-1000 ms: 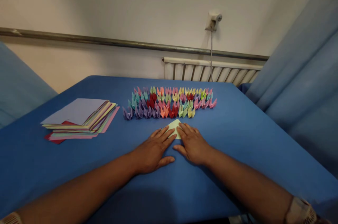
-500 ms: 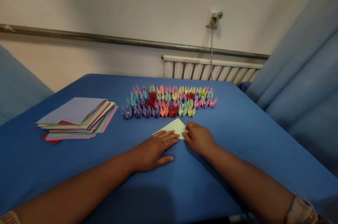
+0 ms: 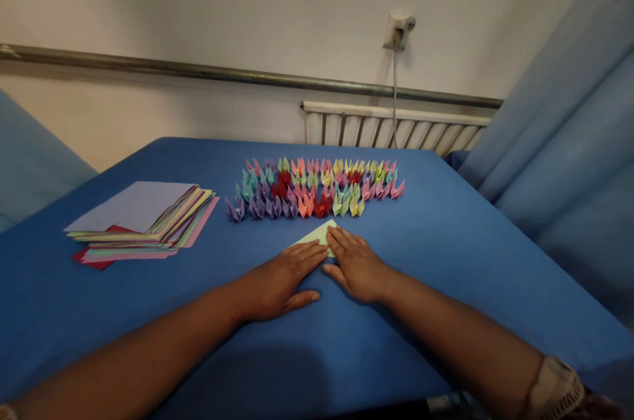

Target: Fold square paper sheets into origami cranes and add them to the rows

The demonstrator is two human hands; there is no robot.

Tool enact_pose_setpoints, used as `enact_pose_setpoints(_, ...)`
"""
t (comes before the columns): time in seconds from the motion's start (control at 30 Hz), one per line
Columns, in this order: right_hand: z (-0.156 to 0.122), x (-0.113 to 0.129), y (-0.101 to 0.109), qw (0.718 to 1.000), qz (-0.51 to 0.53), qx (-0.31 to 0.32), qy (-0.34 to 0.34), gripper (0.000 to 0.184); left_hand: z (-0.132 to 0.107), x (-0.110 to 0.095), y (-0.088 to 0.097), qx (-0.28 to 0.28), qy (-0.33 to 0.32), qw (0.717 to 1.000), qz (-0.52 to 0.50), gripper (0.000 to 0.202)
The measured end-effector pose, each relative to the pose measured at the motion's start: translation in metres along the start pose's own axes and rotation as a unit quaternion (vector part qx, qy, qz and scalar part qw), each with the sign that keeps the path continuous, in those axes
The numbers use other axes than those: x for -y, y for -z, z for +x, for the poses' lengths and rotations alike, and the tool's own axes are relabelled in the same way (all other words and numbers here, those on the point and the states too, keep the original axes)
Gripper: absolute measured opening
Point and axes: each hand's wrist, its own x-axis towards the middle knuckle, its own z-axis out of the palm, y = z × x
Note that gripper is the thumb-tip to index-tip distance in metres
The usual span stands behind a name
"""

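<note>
A pale green sheet of folded paper (image 3: pixel 317 234) lies flat on the blue table, its pointed corner facing away from me. My left hand (image 3: pixel 282 281) rests flat on its near left part, fingers stretched out and thumb apart. My right hand (image 3: pixel 357 267) lies over the paper's right side, fingers extended, their tips close to those of my left hand. Both hands cover much of the paper, so its lower edge and right corner are hidden. Just beyond it stand rows of small folded paper cranes (image 3: pixel 321 202) in many colours.
A stack of coloured paper sheets (image 3: pixel 133 209) lies on the left of the blue table (image 3: pixel 238 367). Behind are a metal rail (image 3: pixel 222 73), a radiator (image 3: pixel 366 129) and a socket with a plugged-in cord (image 3: pixel 397 32). Blue curtains (image 3: pixel 559 116) hang at the right.
My right hand has gone from pinching the paper's right edge to lying flat across it, further left. My left hand stays pressed on the paper.
</note>
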Motion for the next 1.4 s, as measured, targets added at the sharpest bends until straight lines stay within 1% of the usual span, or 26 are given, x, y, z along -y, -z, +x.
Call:
enact_pose_setpoints(0.07, -0.003, 0.001, 0.001, 1.0, -0.007, 0.011, -0.008, 0.076, -0.007, 0.001, 0.003, 0.011, 0.033, 0.999, 0.014, 0.073)
enact_pose_setpoints(0.1, -0.004, 0.001, 0.002, 1.0, -0.01, 0.016, -0.009, 0.079, -0.01, 0.002, 0.004, 0.018, 0.046, 0.999, 0.022, 0.073)
enact_pose_setpoints(0.3, -0.011, 0.002, 0.007, 0.998, -0.034, 0.037, 0.029, 0.073, -0.03, 0.01, 0.019, 0.024, 0.112, 0.991, 0.072, 0.073)
enact_pose_setpoints(0.37, -0.014, 0.004, 0.007, 0.998, -0.046, 0.036, 0.03, 0.074, -0.031, 0.015, 0.021, 0.008, 0.133, 0.988, 0.083, 0.072)
enact_pose_setpoints(0.47, -0.016, 0.008, 0.007, 0.997, -0.061, 0.028, 0.024, 0.074, -0.024, 0.016, 0.016, -0.056, 0.151, 0.981, 0.105, 0.075)
enact_pose_setpoints(0.5, -0.016, 0.009, 0.007, 0.997, -0.063, 0.026, 0.022, 0.073, -0.021, 0.014, 0.012, -0.082, 0.151, 0.979, 0.112, 0.076)
enact_pose_setpoints(0.53, -0.016, 0.01, 0.008, 0.997, -0.064, 0.024, 0.022, 0.073, -0.017, 0.01, 0.008, -0.088, 0.138, 0.98, 0.112, 0.076)
enact_pose_setpoints(0.57, -0.016, 0.011, 0.008, 0.997, -0.065, 0.023, 0.023, 0.072, -0.013, 0.006, 0.003, -0.08, 0.112, 0.985, 0.1, 0.076)
enact_pose_setpoints(0.63, -0.016, 0.014, 0.01, 0.997, -0.067, 0.024, 0.024, 0.073, -0.007, -0.004, -0.006, -0.031, 0.059, 0.996, 0.061, 0.08)
enact_pose_setpoints(0.67, -0.016, 0.015, 0.011, 0.997, -0.07, 0.027, 0.024, 0.074, -0.005, -0.007, -0.009, -0.011, 0.042, 0.998, 0.046, 0.082)
enact_pose_setpoints(0.73, -0.019, 0.017, 0.013, 0.996, -0.081, 0.033, 0.017, 0.076, -0.004, -0.012, -0.013, 0.011, 0.037, 0.999, 0.031, 0.082)
enact_pose_setpoints(0.83, -0.027, 0.019, 0.018, 0.993, -0.113, 0.038, -0.01, 0.076, -0.005, -0.011, -0.011, 0.016, 0.04, 0.999, 0.021, 0.079)
enact_pose_setpoints(0.9, -0.032, 0.019, 0.021, 0.989, -0.136, 0.037, -0.037, 0.069, -0.006, -0.008, -0.009, 0.01, 0.033, 0.999, 0.019, 0.077)
enact_pose_setpoints(1.03, -0.036, 0.019, 0.027, 0.98, -0.172, 0.04, -0.087, 0.05, -0.006, -0.006, -0.006, 0.007, 0.028, 0.999, 0.015, 0.075)
enact_pose_setpoints(1.13, -0.035, 0.022, 0.027, 0.978, -0.176, 0.029, -0.109, 0.049, -0.005, -0.007, -0.006, 0.003, 0.027, 1.0, 0.011, 0.075)
enact_pose_setpoints(1.2, -0.032, 0.025, 0.025, 0.983, -0.159, 0.0, -0.095, 0.055, -0.005, -0.007, -0.006, -0.005, 0.023, 1.0, 0.009, 0.074)
enact_pose_setpoints(1.27, -0.03, 0.029, 0.023, 0.989, -0.135, -0.011, -0.052, 0.058, -0.005, -0.006, -0.007, -0.011, 0.021, 1.0, 0.01, 0.074)
enact_pose_setpoints(1.33, -0.03, 0.031, 0.022, 0.992, -0.126, 0.015, -0.011, 0.056, -0.005, -0.006, -0.007, -0.017, 0.02, 1.0, 0.012, 0.074)
enact_pose_setpoints(1.4, -0.031, 0.033, 0.023, 0.989, -0.137, 0.049, -0.002, 0.051, -0.005, -0.005, -0.007, -0.016, 0.018, 1.0, 0.013, 0.073)
